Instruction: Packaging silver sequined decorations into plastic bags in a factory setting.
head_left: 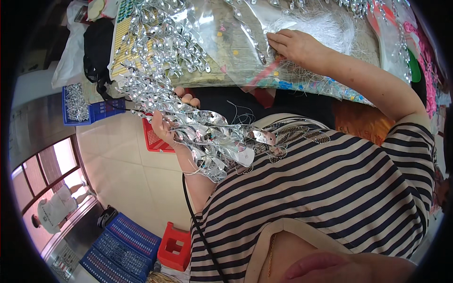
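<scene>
My left hand (167, 123) is wrapped round a thick bundle of shiny silver twisted strips (205, 127). The bundle slants from the table edge down to my lap, with pale threads trailing from its lower end. Over the table, my right hand (299, 49) rests at the left side of a heap of clear white threads (323, 30). Its fingers are bent and pressed together; whatever lies under the fingertips is hidden. A single twisted silver strip (252, 37) lies just left of those fingers. Many more silver strips (163, 37) cover the table's left part.
Beneath the work lies a plastic-covered table (214, 78). Blue crates (96, 111) of silver pieces and a red basket (153, 137) stand at left. A red stool (174, 247) and blue trays (125, 245) are lower left. Beaded chains (302, 134) lie on my lap. A person (56, 207) is far left.
</scene>
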`<control>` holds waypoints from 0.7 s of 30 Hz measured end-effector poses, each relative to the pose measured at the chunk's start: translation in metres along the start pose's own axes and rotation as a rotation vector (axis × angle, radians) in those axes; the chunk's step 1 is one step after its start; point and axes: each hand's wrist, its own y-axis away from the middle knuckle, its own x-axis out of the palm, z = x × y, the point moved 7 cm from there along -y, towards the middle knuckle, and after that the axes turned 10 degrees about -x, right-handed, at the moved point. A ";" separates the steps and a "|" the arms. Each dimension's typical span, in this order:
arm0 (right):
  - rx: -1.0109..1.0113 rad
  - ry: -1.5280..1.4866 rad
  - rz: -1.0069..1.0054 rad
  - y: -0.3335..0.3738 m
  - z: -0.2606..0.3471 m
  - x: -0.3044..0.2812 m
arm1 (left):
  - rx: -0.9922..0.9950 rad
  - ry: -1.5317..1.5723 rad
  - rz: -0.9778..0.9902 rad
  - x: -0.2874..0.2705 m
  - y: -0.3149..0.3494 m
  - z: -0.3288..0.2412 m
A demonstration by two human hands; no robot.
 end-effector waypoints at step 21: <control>0.256 -0.587 -0.155 -0.045 -0.036 -0.046 | 0.009 -0.007 0.056 0.038 0.001 0.013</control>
